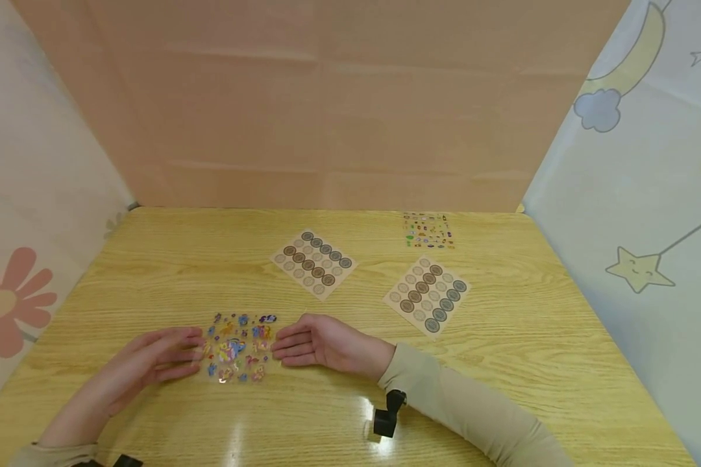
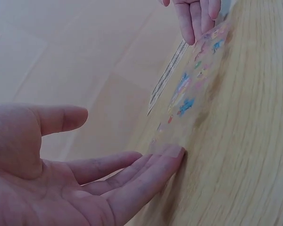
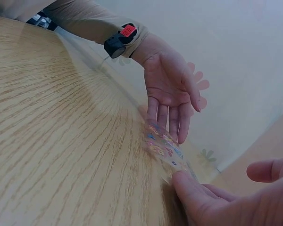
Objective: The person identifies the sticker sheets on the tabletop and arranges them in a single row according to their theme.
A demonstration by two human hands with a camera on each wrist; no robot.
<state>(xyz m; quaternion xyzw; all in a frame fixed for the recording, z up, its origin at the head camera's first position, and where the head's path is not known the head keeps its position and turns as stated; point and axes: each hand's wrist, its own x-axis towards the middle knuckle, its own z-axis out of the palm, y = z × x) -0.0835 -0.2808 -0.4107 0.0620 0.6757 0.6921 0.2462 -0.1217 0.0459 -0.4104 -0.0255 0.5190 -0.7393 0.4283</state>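
A transparent sticker sheet (image 1: 236,350) printed with small colourful cartoon ponies lies low over the near left of the table. My left hand (image 1: 160,357) is at its left edge, fingers extended, the tips seen through the clear margin in the left wrist view. At the opposite edge is my right hand (image 1: 321,344), palm turned inward and fingers straight, its fingertips (image 3: 181,181) touching the sheet's end. Both thumbs stand away from the sheet, so neither hand pinches it. A thin shadow beneath the sheet (image 2: 193,94) shows in the left wrist view.
Two paper sheets of round brown and grey stickers, one left (image 1: 313,264) and one right (image 1: 426,295), lie farther back on the wooden table (image 1: 502,363). Another clear sheet of tiny stickers (image 1: 428,231) lies by the brown back wall (image 1: 339,117). Patterned side walls flank the table.
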